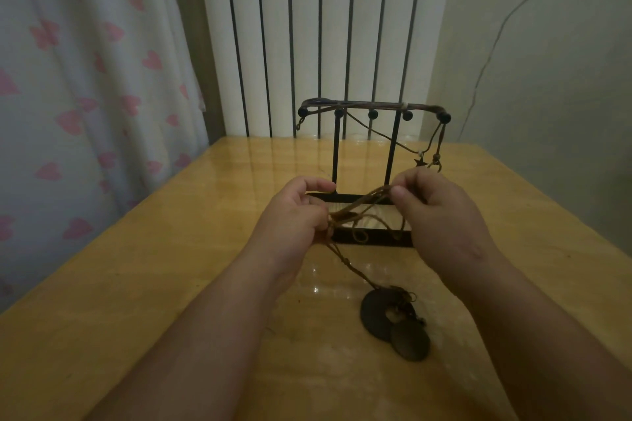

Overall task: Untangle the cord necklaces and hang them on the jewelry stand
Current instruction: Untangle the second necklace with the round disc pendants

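Brown cord (345, 213) stretches in several tangled strands between the two hands, held just above the table (171, 249). The left hand (294, 215) has its fingers curled round one end of the bundle, thumb pointing forward. The right hand (441, 215) pinches the other end between thumb and fingers. Small loops sag from the strands between them. From the left hand one strand drops toward five o'clock to a dark ring pendant (376, 314) lying flat on the table, with an oval pendant (410, 342) touching it at its five o'clock edge.

At twelve o'clock from the hands, just beyond them, stands the black metal stand (393, 147), upright on a frame base, with a row of ball-tipped pegs along its top bar. A necklace (440, 140) is already draped along that bar; its strands hang at the bar's three o'clock end, with a small star (419, 161) just above the right hand.

Behind the table at twelve o'clock is a white radiator (307, 27), at nine o'clock a curtain (85, 79) printed with pink hearts, at two o'clock a thin wire (492, 44) on the wall.
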`<move>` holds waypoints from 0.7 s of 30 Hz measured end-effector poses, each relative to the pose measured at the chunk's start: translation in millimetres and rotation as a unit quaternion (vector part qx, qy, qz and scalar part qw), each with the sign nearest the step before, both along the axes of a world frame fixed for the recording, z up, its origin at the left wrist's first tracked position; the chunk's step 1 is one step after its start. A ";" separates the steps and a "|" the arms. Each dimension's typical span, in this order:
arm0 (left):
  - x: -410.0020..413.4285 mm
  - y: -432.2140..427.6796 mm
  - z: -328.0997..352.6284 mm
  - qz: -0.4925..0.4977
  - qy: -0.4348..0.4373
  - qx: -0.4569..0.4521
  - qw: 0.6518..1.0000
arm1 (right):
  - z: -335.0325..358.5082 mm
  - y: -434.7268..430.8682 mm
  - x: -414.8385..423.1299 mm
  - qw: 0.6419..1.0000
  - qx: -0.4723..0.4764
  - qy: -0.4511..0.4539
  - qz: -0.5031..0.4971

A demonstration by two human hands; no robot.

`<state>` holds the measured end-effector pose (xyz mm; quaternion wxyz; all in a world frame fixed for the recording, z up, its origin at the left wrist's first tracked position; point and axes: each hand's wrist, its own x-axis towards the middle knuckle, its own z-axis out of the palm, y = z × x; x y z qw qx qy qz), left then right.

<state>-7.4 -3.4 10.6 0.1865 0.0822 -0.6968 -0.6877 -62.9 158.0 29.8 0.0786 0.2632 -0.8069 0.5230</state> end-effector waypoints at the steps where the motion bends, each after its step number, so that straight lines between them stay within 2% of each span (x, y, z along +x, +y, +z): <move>1: 0.0 -0.1 -0.2 0.006 -0.007 0.007 1.000 | 1.1 1.0 0.1 0.999 -0.034 -0.020 0.002; 3: 0.1 0.8 -0.5 0.013 -0.022 0.014 1.000 | 1.7 0.8 1.5 0.996 -0.076 -0.054 0.009; 8: -0.3 3.0 0.1 0.026 -0.031 0.051 0.998 | 2.6 -0.1 3.1 0.988 -0.107 -0.110 0.036; 13: -3.4 2.7 -2.7 0.058 -0.031 0.025 0.997 | 5.2 1.4 3.1 0.973 -0.137 -0.180 0.051; 16: -0.9 2.9 -2.4 0.051 -0.036 0.014 0.998 | 2.1 -2.3 1.0 0.987 -0.066 -0.144 0.032; 21: 3.1 5.4 -1.9 0.044 -0.039 -0.027 0.998 | -12.3 -7.9 -3.4 0.998 0.061 0.021 0.005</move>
